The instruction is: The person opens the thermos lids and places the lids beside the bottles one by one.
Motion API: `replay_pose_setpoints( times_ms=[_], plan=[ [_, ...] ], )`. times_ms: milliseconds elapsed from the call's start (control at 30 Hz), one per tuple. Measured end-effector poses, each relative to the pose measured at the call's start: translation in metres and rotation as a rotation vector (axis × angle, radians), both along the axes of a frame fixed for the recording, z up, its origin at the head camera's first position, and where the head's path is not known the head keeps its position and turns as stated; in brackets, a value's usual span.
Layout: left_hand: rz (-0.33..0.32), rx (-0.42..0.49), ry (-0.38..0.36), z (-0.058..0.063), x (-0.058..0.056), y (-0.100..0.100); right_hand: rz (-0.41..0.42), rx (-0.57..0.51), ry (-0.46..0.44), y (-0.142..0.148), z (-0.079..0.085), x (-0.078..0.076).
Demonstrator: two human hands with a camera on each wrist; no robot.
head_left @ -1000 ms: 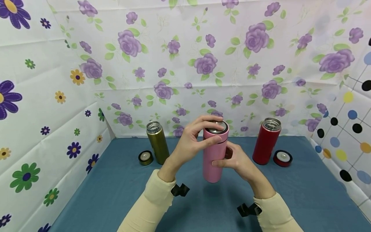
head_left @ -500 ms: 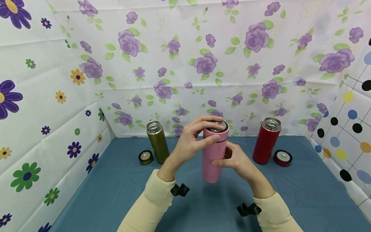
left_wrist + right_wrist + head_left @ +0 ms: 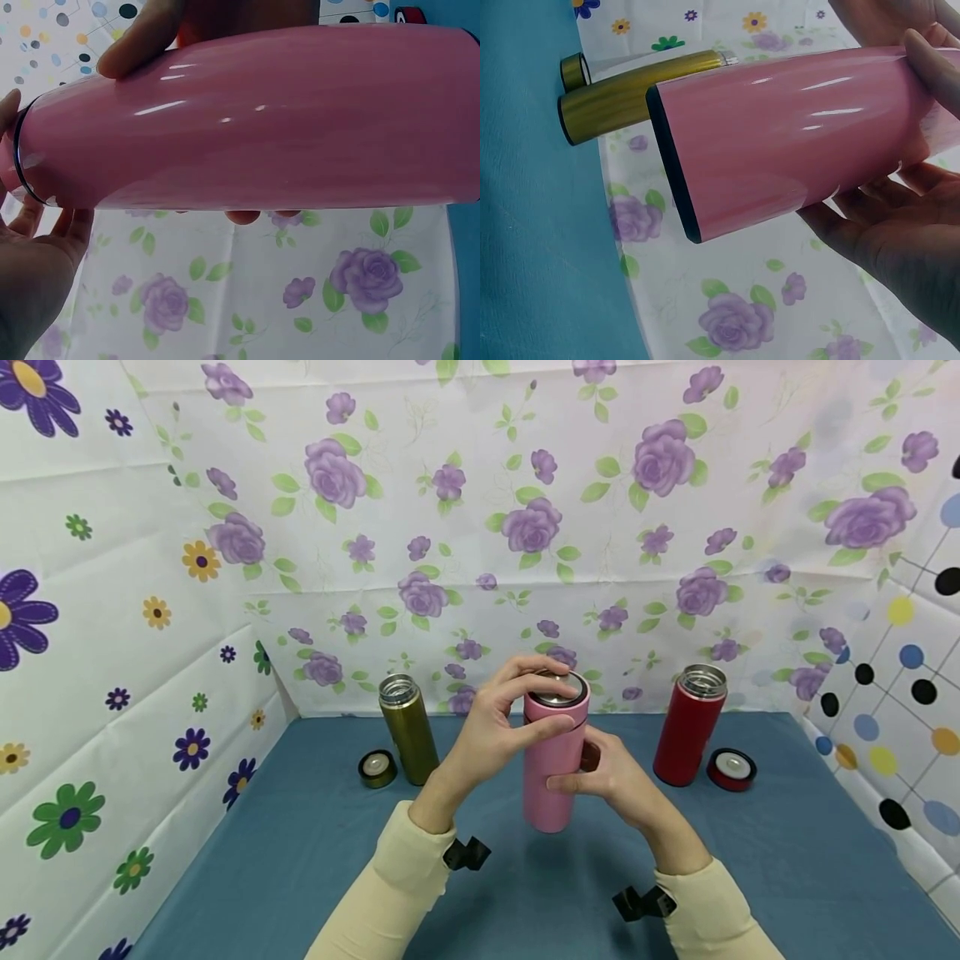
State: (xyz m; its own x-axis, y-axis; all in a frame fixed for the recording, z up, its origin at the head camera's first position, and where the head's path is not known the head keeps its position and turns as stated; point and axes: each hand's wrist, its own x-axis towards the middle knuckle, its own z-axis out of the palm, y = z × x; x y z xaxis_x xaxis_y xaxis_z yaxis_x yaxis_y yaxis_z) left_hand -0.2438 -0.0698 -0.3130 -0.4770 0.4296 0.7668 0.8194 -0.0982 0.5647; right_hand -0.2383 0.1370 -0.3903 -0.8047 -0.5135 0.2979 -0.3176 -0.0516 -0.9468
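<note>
A pink thermos flask (image 3: 546, 810) is held upright, slightly tilted, at the middle, with its base apparently just above the table. Its pink lid (image 3: 577, 714) has a silver top disc and sits on the body, with a dark ring at the seam. My left hand (image 3: 491, 722) grips the lid from above, thumb on the near side and fingers across the top. Around the body's middle my right hand (image 3: 611, 772) is wrapped, thumb in front and fingers behind. The right wrist view shows the flask's dark base rim (image 3: 673, 165).
At the back left stands an uncapped olive-green flask (image 3: 411, 735), its lid (image 3: 377, 768) lying beside it. An uncapped red flask (image 3: 684, 735) stands at the back right next to its upturned lid (image 3: 732, 768). Blue cloth (image 3: 285, 860) covers the table; patterned sheets enclose three sides.
Both hands keep their grip on the pink flask. The flask and hands have shifted very slightly to the left; the other flasks have not moved.
</note>
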Motion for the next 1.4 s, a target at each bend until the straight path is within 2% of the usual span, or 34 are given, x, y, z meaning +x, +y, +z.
replay_pose_setpoints(
  times_ms=[200,400,500,667,833,1133,1400],
  plan=[
    [-0.048,-0.015,-0.025,-0.0010,0.0007,-0.0018,-0.001,0.002,0.007,0.0004,0.0000,-0.0002],
    [-0.060,-0.011,-0.031,-0.0016,0.0011,-0.0023,-0.001,0.001,0.006,0.0003,-0.0003,-0.0001],
    [-0.053,0.016,-0.030,-0.0023,0.0009,-0.0008,-0.002,0.001,0.000,0.0000,-0.0002,0.0002],
    [-0.001,0.063,-0.010,-0.0038,0.0001,0.0014,-0.006,0.006,0.002,-0.0006,0.0004,0.0005],
    [0.018,0.070,-0.002,-0.0039,-0.0009,0.0019,-0.018,0.013,0.007,-0.0007,0.0015,0.0013],
    [-0.080,0.011,-0.032,-0.0031,-0.0005,0.0001,-0.015,0.011,0.010,0.0003,0.0012,0.0009],
    [-0.083,0.009,-0.029,-0.0014,0.0003,-0.0001,-0.003,0.004,0.010,0.0009,-0.0001,0.0004]
  ],
)
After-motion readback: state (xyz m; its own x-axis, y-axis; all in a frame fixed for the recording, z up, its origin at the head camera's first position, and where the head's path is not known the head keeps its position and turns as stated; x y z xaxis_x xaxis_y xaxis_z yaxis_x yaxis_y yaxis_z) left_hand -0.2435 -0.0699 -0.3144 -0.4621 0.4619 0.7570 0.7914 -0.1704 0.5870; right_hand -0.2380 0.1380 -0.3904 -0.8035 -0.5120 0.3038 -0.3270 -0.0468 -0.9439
